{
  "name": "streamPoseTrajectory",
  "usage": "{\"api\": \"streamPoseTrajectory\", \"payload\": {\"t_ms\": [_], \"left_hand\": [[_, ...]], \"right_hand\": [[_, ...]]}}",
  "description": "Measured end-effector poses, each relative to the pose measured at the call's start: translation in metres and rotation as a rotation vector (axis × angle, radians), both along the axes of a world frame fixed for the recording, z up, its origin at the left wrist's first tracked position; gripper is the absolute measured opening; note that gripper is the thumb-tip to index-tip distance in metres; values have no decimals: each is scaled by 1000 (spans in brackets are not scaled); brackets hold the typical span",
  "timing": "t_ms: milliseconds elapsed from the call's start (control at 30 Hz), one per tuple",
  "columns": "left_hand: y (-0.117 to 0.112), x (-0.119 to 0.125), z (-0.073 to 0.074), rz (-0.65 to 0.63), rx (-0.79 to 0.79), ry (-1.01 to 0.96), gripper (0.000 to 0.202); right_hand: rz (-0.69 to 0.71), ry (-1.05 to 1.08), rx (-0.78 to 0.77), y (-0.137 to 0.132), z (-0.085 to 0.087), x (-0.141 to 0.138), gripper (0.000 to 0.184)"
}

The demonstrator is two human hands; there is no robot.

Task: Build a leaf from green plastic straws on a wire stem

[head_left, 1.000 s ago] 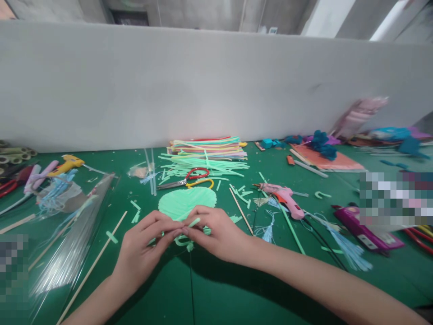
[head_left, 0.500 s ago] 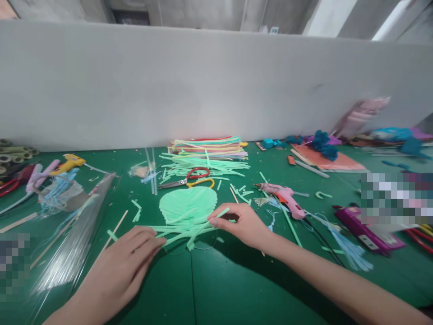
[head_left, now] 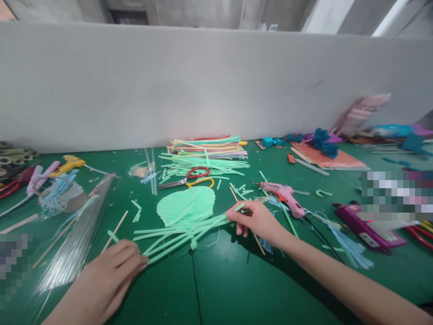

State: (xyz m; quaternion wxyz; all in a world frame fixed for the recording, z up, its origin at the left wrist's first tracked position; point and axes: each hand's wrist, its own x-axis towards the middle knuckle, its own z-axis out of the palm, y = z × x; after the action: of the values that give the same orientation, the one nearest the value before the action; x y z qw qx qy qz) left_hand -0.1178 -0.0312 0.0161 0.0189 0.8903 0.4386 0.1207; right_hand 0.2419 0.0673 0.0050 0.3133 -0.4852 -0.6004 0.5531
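Note:
A bunch of long mint-green strips (head_left: 182,232) lies fanned across the green table (head_left: 237,289) in front of me. My right hand (head_left: 253,219) pinches the bunch at its right end, fingers closed on it. My left hand (head_left: 108,275) lies low at the left with its fingers together, their tips touching the strips' left ends. Just behind the bunch rests a flat mint-green leaf-shaped piece (head_left: 186,205).
Scissors with red and yellow handles (head_left: 189,179) lie behind the leaf piece, near a stack of coloured strips (head_left: 208,146). A pink glue gun (head_left: 284,196) sits right of my hand. Wooden sticks (head_left: 115,225), a clear plastic bag (head_left: 67,239) and a yellow glue gun (head_left: 67,163) lie left.
My hands have drawn apart: the right one moved right with the strips' end, the left slid left and toward me. The bunch now lies stretched out longer.

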Motion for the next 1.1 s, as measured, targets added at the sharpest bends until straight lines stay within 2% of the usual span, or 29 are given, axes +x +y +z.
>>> {"api": "streamPoseTrajectory", "payload": {"t_ms": [233, 333, 433, 500, 633, 733, 833, 900, 1033, 1100], "left_hand": [[0, -4, -9, 40, -15, 41, 27], [0, -6, -6, 32, -12, 66, 25], [-1, -5, 3, 9, 31, 78, 15], [-2, -2, 10, 18, 78, 76, 13], [-3, 19, 17, 49, 167, -14, 18], [4, 45, 11, 56, 181, -56, 17], [16, 66, -1, 45, 167, -84, 15], [24, 73, -9, 61, 140, -120, 14], [31, 73, -24, 106, 20, -168, 14], [30, 71, -28, 112, 8, -194, 14]], "right_hand": [[-15, -31, -23, -8, -3, 6, 31], [0, -95, -30, -10, -1, 8, 30], [80, -209, 8, -10, 5, 10, 28], [118, -281, 151, -9, 11, 12, 23], [143, -416, 708, -13, 19, 6, 19], [307, -484, 989, -21, 16, -12, 14], [454, -557, 1119, -22, 7, -34, 16], [487, -570, 1158, -17, 1, -47, 17], [520, -545, 1196, -4, -4, -59, 16], [561, -563, 1234, -1, -4, -60, 19]]}}
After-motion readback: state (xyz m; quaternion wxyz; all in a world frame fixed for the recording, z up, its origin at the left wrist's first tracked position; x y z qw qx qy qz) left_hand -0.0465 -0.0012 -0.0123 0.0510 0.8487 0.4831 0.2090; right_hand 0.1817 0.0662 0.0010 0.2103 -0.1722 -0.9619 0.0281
